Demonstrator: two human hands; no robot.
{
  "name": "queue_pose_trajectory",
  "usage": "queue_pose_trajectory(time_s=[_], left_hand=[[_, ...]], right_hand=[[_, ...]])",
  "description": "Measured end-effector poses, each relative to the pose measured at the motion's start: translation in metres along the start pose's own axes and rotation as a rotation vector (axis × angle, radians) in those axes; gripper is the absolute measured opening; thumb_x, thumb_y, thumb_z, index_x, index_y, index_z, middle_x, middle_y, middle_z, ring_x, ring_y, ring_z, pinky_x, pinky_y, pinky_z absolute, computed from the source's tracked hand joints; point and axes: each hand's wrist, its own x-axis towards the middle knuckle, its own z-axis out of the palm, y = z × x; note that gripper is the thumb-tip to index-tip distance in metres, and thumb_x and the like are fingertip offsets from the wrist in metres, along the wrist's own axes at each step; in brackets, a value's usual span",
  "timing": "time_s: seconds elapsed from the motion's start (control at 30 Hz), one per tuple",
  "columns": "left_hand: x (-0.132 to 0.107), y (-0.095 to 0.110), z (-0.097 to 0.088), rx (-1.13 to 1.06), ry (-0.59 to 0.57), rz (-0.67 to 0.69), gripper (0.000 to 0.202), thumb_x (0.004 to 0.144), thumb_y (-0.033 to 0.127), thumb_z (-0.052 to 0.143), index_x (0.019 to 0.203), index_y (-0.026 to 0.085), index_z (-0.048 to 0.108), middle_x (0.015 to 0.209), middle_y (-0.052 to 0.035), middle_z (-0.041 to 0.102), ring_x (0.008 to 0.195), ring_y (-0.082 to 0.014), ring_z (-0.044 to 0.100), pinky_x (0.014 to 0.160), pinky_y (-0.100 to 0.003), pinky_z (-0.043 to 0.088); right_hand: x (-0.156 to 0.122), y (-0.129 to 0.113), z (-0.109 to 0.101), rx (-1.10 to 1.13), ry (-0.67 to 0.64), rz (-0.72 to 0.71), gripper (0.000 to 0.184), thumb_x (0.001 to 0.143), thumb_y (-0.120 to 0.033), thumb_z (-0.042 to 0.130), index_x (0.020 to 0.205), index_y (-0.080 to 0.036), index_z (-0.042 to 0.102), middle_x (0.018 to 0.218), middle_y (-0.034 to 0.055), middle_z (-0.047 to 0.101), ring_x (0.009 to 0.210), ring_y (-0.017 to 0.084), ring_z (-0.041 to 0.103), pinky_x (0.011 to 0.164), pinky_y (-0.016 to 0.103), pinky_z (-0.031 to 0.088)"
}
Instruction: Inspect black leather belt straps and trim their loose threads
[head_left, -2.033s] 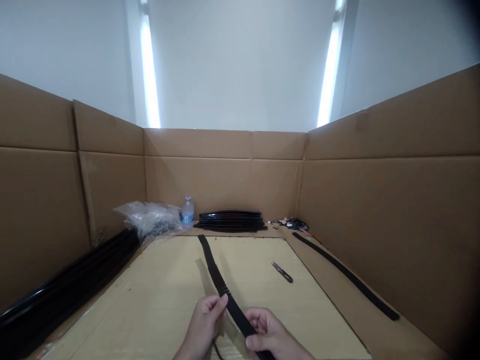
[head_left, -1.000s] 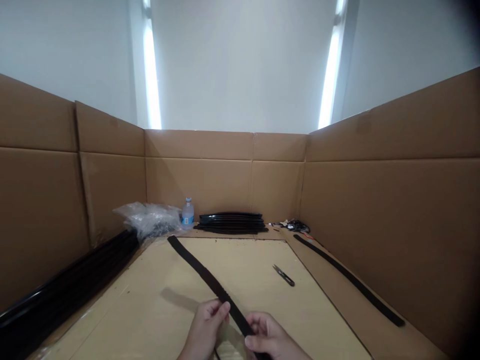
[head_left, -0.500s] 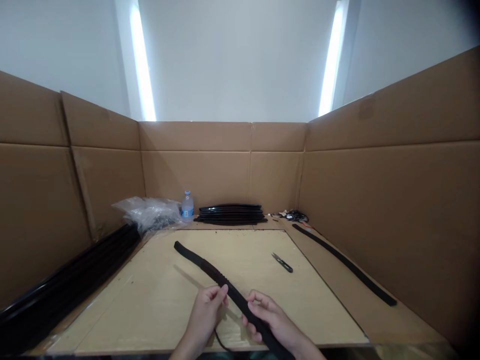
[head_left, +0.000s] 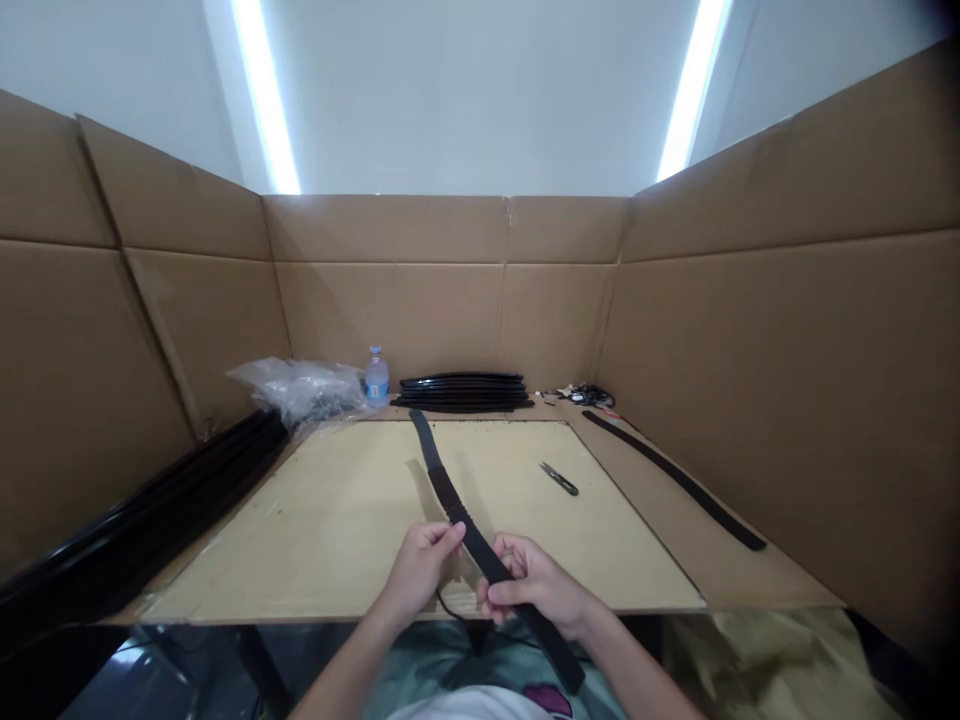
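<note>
A long black strap [head_left: 439, 470] runs from the far middle of the tabletop toward me and hangs off the near edge. My left hand [head_left: 425, 565] pinches it from the left with thumb and fingers closed. My right hand [head_left: 531, 585] is wrapped round the strap a little nearer to me, at the table's front edge. A thin black thread hangs below my hands.
Small black snips [head_left: 559, 479] lie to the right of the strap. Another black strap [head_left: 675, 478] lies along the right wall. A stack of black straps [head_left: 463, 391], a water bottle [head_left: 376, 377] and a plastic bag [head_left: 303, 390] stand at the back. Long black strips [head_left: 142, 515] line the left side.
The strap's far end swung left, then back toward the middle. The camera tilted down, so the table's front edge and my forearms now show. Both hands keep their hold.
</note>
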Motion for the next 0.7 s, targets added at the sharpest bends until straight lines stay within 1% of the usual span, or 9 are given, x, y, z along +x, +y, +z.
queue_pose_trajectory(time_s=[0.07,0.1,0.17,0.23,0.3,0.37,0.43,0.6,0.7], left_hand=[[-0.0001,-0.0004,-0.0004,0.004,0.000,0.005,0.043,0.076,0.051,0.053,0.055,0.013,0.053,0.039,0.0067,0.031,0.038,-0.0059,0.023,0.042,-0.022,0.016],[0.0000,-0.0011,-0.0006,0.003,0.002,0.006,0.043,0.076,0.051,0.054,0.055,0.013,0.053,0.040,0.0067,0.031,0.038,-0.0059,0.023,0.042,-0.022,0.016],[0.0008,-0.0030,-0.0009,-0.006,0.010,0.007,0.043,0.076,0.051,0.053,0.055,0.013,0.053,0.040,0.0067,0.031,0.038,-0.0058,0.023,0.041,-0.022,0.015],[0.0019,-0.0044,-0.0009,-0.017,0.027,0.008,0.044,0.076,0.051,0.053,0.056,0.013,0.053,0.040,0.0067,0.031,0.038,-0.0058,0.023,0.041,-0.022,0.016],[0.0026,-0.0043,-0.0005,-0.024,0.042,0.008,0.043,0.076,0.052,0.053,0.057,0.013,0.054,0.040,0.0068,0.031,0.038,-0.0059,0.023,0.041,-0.022,0.016],[0.0026,-0.0029,0.0000,-0.029,0.062,0.002,0.043,0.074,0.054,0.054,0.059,0.013,0.055,0.040,0.0068,0.031,0.038,-0.0061,0.023,0.041,-0.021,0.016],[0.0020,-0.0009,0.0005,-0.029,0.093,0.003,0.044,0.073,0.055,0.054,0.060,0.013,0.056,0.040,0.0067,0.030,0.038,-0.0066,0.023,0.040,-0.021,0.016],[0.0004,0.0019,0.0012,0.002,0.138,0.028,0.046,0.073,0.057,0.053,0.060,0.013,0.058,0.041,0.0059,0.032,0.040,-0.0074,0.026,0.041,-0.022,0.018],[0.0005,0.0019,0.0014,0.022,0.140,0.044,0.045,0.073,0.056,0.053,0.060,0.013,0.057,0.042,0.0055,0.032,0.042,-0.0078,0.026,0.042,-0.022,0.018]], right_hand=[[0.0007,0.0008,-0.0015,-0.038,-0.013,0.015,0.042,0.067,-0.024,0.073,0.085,-0.020,0.035,0.072,0.0029,0.066,0.046,0.010,0.057,0.039,0.016,0.038],[0.0014,0.0007,-0.0022,-0.048,-0.008,0.006,0.040,0.070,-0.028,0.071,0.085,-0.020,0.034,0.069,0.0021,0.066,0.041,0.009,0.054,0.036,0.015,0.035],[0.0031,-0.0005,-0.0034,-0.044,0.013,-0.020,0.033,0.077,-0.036,0.063,0.083,-0.021,0.034,0.062,-0.0001,0.063,0.036,0.006,0.047,0.033,0.014,0.030],[0.0044,-0.0024,-0.0043,-0.014,0.040,-0.015,0.029,0.082,-0.042,0.054,0.082,-0.021,0.035,0.060,-0.0010,0.061,0.037,0.006,0.045,0.033,0.014,0.029],[0.0047,-0.0040,-0.0048,0.010,0.046,0.009,0.029,0.079,-0.039,0.059,0.084,-0.021,0.037,0.061,-0.0023,0.060,0.040,0.006,0.045,0.035,0.014,0.028],[0.0040,-0.0050,-0.0049,0.013,0.034,0.007,0.034,0.072,-0.029,0.068,0.087,-0.022,0.039,0.059,-0.0049,0.057,0.042,0.006,0.043,0.038,0.015,0.028],[0.0032,-0.0053,-0.0047,0.030,0.034,-0.017,0.037,0.067,-0.022,0.072,0.088,-0.022,0.042,0.060,-0.0056,0.056,0.044,0.005,0.043,0.042,0.016,0.028],[0.0051,-0.0039,-0.0041,0.168,0.067,0.013,0.024,0.077,-0.033,0.061,0.089,-0.020,0.045,0.068,0.0001,0.059,0.050,0.008,0.048,0.045,0.017,0.027],[0.0063,-0.0028,-0.0041,0.188,0.102,0.028,0.026,0.075,-0.034,0.064,0.089,-0.020,0.047,0.067,0.0010,0.059,0.050,0.009,0.048,0.045,0.018,0.028]])
